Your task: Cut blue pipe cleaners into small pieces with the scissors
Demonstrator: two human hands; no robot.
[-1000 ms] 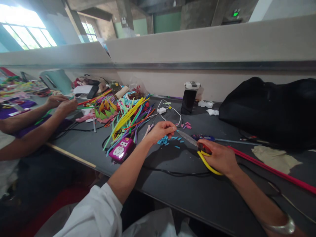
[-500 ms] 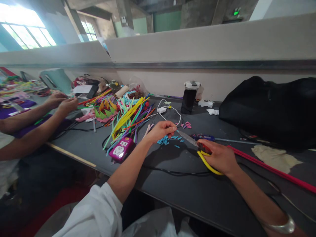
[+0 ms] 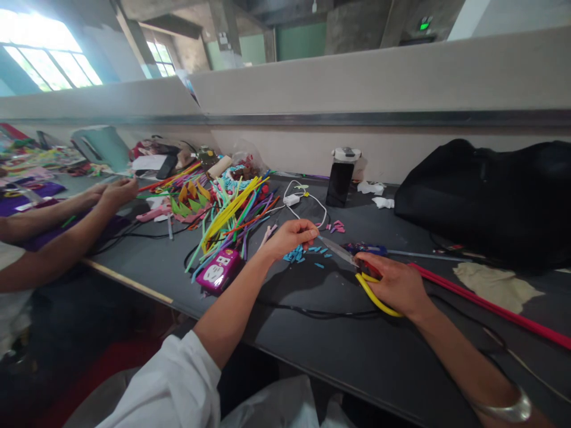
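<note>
My right hand [image 3: 397, 282] is wrapped round the yellow-handled scissors [image 3: 377, 300], whose long blades point left toward my other hand. The blades' tips meet a small blue strip at the fingertips of my left hand [image 3: 294, 238], which is closed in a pinch; most of the strip is hidden by the fingers. Under and beside that hand lie several short cut blue pieces [image 3: 294, 255] on the dark table [image 3: 312, 345]. A few small pink pieces [image 3: 338, 226] rest a little farther back.
Left of my forearm are a purple box [image 3: 219, 271] and a pile of coloured pipe cleaners [image 3: 232, 208]. A bottle [image 3: 345, 156] with a phone [image 3: 339, 187] against it stands behind. A black bag [image 3: 486, 202] is at right. Another person's hands [image 3: 118, 193] work at far left.
My hands and the scissors hold almost the same pose. At far left, the other person's hands have shifted slightly.
</note>
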